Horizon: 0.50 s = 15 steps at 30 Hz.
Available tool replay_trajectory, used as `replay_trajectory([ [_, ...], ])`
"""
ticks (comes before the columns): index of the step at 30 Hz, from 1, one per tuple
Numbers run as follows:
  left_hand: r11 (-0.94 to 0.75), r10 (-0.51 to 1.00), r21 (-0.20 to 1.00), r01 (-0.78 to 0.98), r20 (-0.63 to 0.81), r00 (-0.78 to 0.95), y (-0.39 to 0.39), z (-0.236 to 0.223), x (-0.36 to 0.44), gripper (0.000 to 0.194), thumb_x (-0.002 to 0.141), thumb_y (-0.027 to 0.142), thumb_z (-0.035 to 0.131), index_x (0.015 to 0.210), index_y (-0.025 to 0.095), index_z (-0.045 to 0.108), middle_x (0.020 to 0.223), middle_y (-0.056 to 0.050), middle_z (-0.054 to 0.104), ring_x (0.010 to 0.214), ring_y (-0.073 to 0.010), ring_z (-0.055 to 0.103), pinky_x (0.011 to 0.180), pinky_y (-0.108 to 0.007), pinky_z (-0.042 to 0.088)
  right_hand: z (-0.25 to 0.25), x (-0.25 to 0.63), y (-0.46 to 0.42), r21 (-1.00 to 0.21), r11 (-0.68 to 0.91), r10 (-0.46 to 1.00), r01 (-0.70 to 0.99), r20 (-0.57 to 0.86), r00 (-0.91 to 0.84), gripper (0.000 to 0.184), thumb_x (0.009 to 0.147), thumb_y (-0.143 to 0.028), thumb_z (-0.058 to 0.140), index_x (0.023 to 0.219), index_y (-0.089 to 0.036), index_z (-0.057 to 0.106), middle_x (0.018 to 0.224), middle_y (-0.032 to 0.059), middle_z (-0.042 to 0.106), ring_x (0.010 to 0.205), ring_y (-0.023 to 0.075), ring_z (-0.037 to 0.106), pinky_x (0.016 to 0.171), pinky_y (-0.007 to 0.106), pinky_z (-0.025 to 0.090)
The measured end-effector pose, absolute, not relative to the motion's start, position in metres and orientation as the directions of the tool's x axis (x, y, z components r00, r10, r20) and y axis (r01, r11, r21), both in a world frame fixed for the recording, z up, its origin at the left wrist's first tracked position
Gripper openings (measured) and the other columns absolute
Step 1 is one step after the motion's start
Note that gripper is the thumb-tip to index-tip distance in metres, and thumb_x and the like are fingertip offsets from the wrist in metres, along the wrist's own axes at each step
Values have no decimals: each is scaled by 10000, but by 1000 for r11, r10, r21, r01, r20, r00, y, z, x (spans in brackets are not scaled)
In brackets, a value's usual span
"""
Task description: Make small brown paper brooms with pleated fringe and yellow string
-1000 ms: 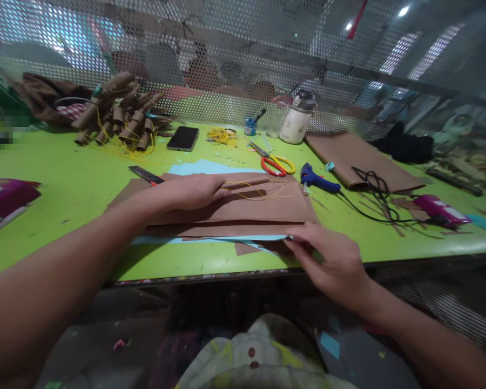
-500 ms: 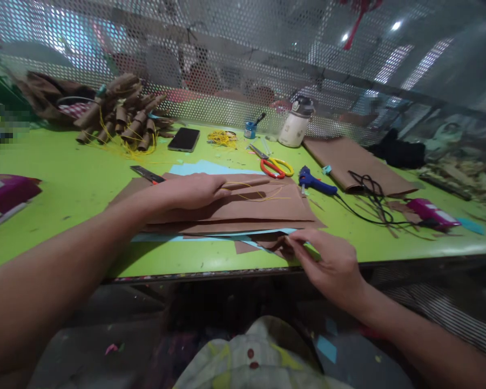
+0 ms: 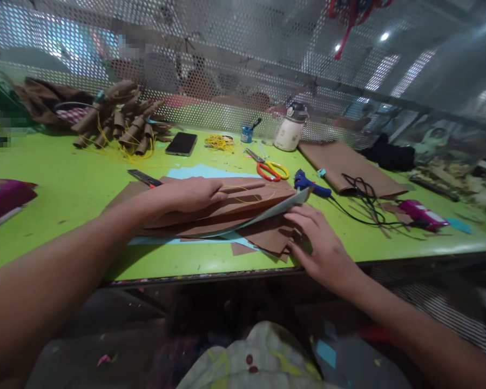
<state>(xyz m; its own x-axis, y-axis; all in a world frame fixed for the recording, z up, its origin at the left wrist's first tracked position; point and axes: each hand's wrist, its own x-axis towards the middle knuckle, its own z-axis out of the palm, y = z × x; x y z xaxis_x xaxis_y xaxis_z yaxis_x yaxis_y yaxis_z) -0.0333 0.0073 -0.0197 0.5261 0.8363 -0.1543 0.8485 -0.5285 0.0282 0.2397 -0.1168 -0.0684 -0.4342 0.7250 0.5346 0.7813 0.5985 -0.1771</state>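
Right, the brown paper stack (image 3: 227, 213) lies near the front edge of the green surface (image 3: 76, 178), straight in front of the person, with a light blue sheet (image 3: 202, 171) showing beyond its far side. The left hand (image 3: 194, 193) rests palm down across the top, beside a thin brown roll (image 3: 247, 184) and some loops of yellow thread; from here I cannot tell whether its fingers grip the roll. The right hand (image 3: 318, 235) is at the stack's right end, thumb and fingers spread apart, the fingers at a pale blue-grey sheet (image 3: 281, 204) whose corner curves upward, the thumb lower down by the edge of a loose brown piece (image 3: 269, 237). A cutter (image 3: 143, 177) lies just past the left wrist. Behind the stack I see scissors (image 3: 266, 162) with one red and one yellow handle, and to their right a blue glue gun (image 3: 311, 185) with a black cord. Farther back stand a white bottle (image 3: 290, 129) and a small blue pot (image 3: 247, 134), while a phone (image 3: 181, 143) lies near a heap of brown paper rolls (image 3: 125, 121) tangled with yellow thread.
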Motion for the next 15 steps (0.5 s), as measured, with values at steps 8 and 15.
replay_trajectory([
  [8, -548, 822, 76, 833, -134, 553, 7, -19, -36, 549, 915, 531, 276, 1259, 182, 525, 1213, -117, 612, 983, -222, 580, 868, -307, 405, -49, 251, -77, -65, 694, 673, 717, 413, -614, 533, 750, -33, 530, 1266, -164, 492, 1420, 163, 377, 1362, 300, 269, 1059, 545, 314],
  [15, -529, 837, 27, 848, -147, 527, 7, -20, -34, 597, 895, 579, 233, 1282, 222, 515, 1208, -134, 608, 949, -265, 600, 810, -342, 428, -34, 251, -97, -188, 708, 705, 681, 238, -668, 454, 805, -233, 612, 1249, -193, 526, 1345, 148, 455, 1283, 278, 389, 1053, 500, 331],
])
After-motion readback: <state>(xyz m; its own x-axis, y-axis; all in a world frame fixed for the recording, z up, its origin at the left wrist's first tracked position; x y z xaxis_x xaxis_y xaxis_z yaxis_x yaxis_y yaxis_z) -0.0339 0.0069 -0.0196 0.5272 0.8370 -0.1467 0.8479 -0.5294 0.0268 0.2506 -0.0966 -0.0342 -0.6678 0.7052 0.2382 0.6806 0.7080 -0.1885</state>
